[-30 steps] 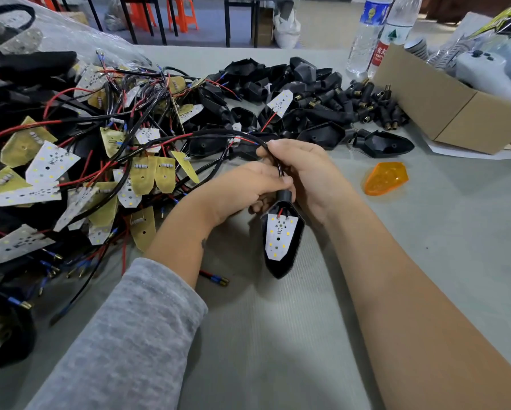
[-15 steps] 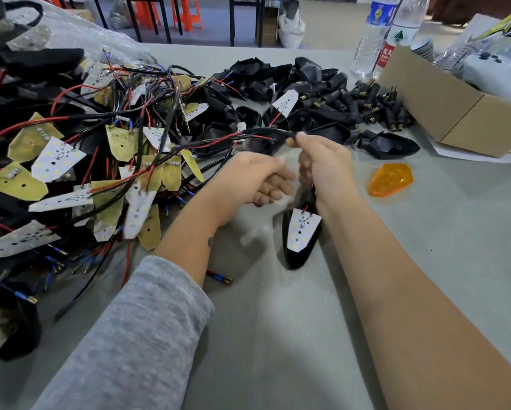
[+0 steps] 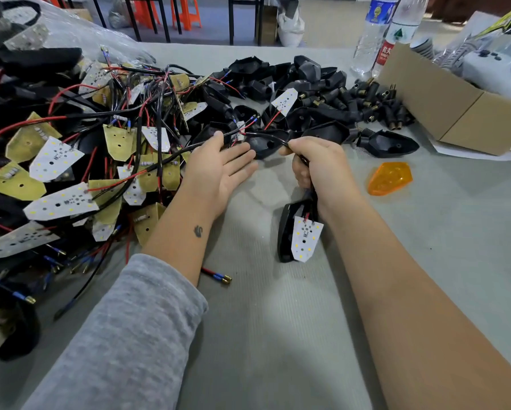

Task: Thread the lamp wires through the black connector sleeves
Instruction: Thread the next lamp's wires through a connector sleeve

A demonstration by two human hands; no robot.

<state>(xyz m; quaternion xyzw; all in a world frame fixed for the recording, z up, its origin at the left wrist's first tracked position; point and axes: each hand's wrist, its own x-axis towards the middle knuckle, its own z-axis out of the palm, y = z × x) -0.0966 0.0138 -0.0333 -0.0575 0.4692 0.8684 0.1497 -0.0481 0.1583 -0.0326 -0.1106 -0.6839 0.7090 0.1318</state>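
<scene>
A black lamp shell [image 3: 286,232] with a white LED board [image 3: 305,238] hangs below the right hand [image 3: 316,167], which grips its black wire [image 3: 273,138]; left of it, the left hand [image 3: 218,167] lies flat, fingers spread; beyond, loose sleeves [image 3: 366,105]; right, an orange lens [image 3: 389,177]; grey table [image 3: 278,335].

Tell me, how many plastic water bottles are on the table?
2: both stand at the far right edge, the blue-labelled bottle left of the green-and-red-labelled bottle, behind the cardboard box.

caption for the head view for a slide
Right hand grips a lamp's black wire; left hand open beside it.
</scene>
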